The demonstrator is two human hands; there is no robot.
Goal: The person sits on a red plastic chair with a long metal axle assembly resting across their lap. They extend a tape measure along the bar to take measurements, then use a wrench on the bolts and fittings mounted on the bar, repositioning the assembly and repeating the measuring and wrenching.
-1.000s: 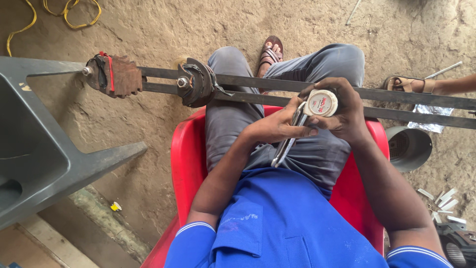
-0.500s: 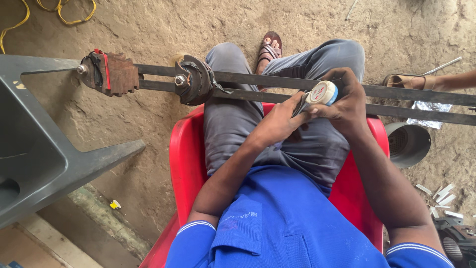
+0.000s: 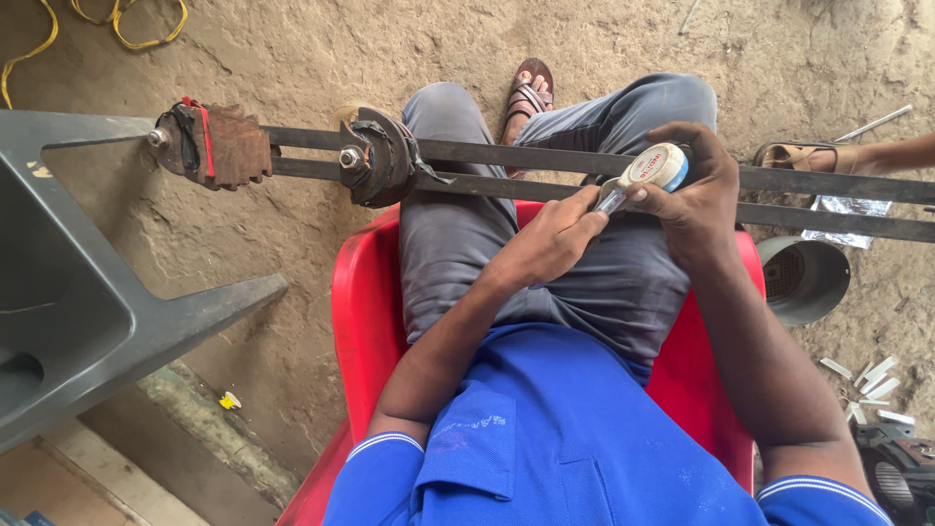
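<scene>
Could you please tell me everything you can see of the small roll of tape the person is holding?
The roll of tape is small and round, white, with a red-printed label on its flat face and a bluish edge. It is held above the lap, over the two dark metal bars, its face tilted up. The right hand cups it; the left hand pinches a pale strip beneath it.

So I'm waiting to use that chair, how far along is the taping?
Looks early. Done: the metal bars lie across the lap, with dark wrap already near the bolted disc. In hand: the right hand holds a white tape roll; the left hand pinches its free end. Left: no white tape is on the bars yet.
</scene>
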